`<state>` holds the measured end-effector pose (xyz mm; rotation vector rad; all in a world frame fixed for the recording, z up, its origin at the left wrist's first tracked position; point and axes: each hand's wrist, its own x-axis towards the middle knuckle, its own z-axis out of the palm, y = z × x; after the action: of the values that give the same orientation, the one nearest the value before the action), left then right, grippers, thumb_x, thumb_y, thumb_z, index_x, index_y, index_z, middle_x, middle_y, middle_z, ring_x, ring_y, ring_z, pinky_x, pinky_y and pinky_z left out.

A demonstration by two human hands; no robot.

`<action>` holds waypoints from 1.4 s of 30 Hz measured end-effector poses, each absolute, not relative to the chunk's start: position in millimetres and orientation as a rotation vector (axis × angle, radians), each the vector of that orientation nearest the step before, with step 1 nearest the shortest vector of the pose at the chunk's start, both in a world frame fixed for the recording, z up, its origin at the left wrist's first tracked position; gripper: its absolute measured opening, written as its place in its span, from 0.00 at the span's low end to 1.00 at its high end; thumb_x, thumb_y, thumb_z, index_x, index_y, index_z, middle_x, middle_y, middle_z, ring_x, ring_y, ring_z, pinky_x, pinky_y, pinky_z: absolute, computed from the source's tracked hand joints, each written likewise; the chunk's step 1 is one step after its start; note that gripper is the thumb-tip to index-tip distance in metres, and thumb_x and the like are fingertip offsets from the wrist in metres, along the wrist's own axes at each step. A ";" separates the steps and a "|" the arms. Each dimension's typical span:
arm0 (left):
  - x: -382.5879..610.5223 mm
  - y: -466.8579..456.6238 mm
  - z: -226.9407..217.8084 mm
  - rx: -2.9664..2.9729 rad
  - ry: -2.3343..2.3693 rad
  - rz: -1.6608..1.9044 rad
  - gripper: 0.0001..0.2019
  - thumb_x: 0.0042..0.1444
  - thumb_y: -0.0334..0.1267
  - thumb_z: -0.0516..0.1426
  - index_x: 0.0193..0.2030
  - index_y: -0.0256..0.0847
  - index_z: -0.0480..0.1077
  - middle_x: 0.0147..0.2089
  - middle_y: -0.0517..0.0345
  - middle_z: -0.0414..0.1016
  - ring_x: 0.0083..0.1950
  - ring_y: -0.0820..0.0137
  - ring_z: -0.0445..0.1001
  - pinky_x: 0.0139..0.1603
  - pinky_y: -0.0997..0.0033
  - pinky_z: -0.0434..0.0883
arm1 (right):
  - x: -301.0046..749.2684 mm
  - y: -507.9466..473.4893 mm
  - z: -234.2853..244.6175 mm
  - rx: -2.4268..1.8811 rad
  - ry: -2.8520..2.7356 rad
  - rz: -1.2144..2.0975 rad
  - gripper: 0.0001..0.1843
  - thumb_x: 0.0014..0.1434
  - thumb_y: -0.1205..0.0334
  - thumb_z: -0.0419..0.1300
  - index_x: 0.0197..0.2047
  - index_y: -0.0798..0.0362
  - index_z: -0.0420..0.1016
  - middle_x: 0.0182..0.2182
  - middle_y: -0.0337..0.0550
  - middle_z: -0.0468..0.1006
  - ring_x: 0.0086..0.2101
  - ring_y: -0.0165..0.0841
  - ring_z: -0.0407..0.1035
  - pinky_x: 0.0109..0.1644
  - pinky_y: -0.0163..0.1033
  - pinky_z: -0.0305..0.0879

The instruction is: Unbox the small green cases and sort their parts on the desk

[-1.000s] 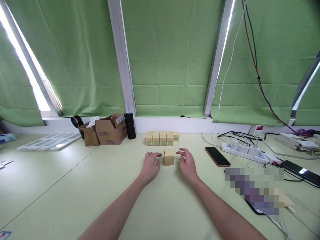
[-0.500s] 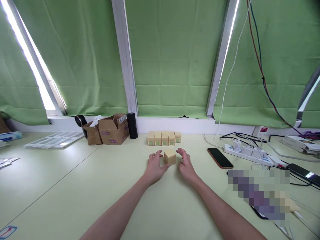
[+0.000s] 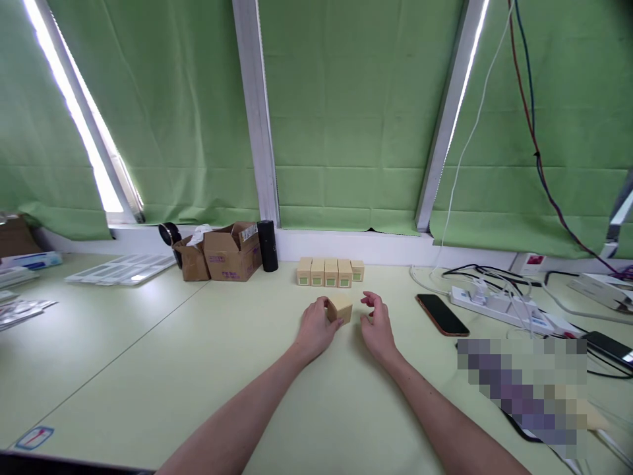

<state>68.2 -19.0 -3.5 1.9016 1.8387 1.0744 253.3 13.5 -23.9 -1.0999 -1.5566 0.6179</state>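
A small tan cardboard box [image 3: 342,309] sits near the middle of the table, slightly turned. My left hand [image 3: 316,327] grips its left side, thumb at the front and fingers behind the near left edge. Just right of the box, my right hand [image 3: 378,327] is apart from it, fingers curved and spread with nothing between them. Beyond both hands stands a row of several similar small boxes [image 3: 324,272] with green-framed labels on their fronts; the rightmost one is set farther back.
At the back left are an opened brown carton [image 3: 230,257] and a black cylinder [image 3: 268,246]. A white divided tray [image 3: 123,269] lies farther left. On the right are a phone [image 3: 442,315], a white power strip [image 3: 499,309] and tangled cables. A blurred patch covers something at lower right.
My left hand has closed onto the small box, which now looks slightly tilted or turned. My right hand has shifted a little away from it. The whole view has swung slightly left.
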 end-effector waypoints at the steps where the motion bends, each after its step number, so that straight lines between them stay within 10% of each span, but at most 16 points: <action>1: 67.6 -20.2 -3.7 1.892 1.817 1.095 0.22 0.60 0.44 0.62 0.58 0.42 0.64 0.57 0.46 0.76 0.60 0.55 0.74 0.55 0.60 0.70 | 253.6 12.0 -22.3 -1.095 -1.554 0.604 0.29 0.56 0.66 0.54 0.62 0.48 0.65 0.53 0.49 0.73 0.55 0.44 0.65 0.57 0.52 0.67; 14: 56.2 -30.7 13.4 2.678 1.669 1.637 0.25 0.60 0.28 0.61 0.61 0.44 0.60 0.59 0.44 0.74 0.60 0.53 0.74 0.60 0.48 0.71 | 249.4 -12.7 -0.3 -0.831 -1.652 0.187 0.19 0.67 0.55 0.58 0.59 0.50 0.65 0.50 0.52 0.74 0.50 0.45 0.69 0.51 0.54 0.70; 22: 63.8 -41.0 24.1 2.983 1.601 1.939 0.19 0.61 0.29 0.61 0.55 0.44 0.61 0.52 0.44 0.75 0.54 0.57 0.76 0.53 0.53 0.72 | 244.0 -33.3 16.8 -0.581 -1.709 -0.054 0.21 0.66 0.66 0.57 0.61 0.49 0.60 0.54 0.56 0.71 0.55 0.48 0.69 0.53 0.60 0.72; 42: 69.3 -40.9 18.0 3.070 1.687 1.445 0.11 0.63 0.28 0.56 0.50 0.42 0.64 0.44 0.50 0.76 0.46 0.58 0.75 0.42 0.59 0.71 | 242.6 -28.3 5.6 -0.769 -1.896 0.016 0.25 0.66 0.69 0.52 0.64 0.52 0.53 0.60 0.60 0.68 0.56 0.46 0.70 0.52 0.54 0.76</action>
<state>69.3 -40.9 18.0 3.0698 1.6865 1.4449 242.6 -28.3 5.6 -0.7690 -1.8959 0.0163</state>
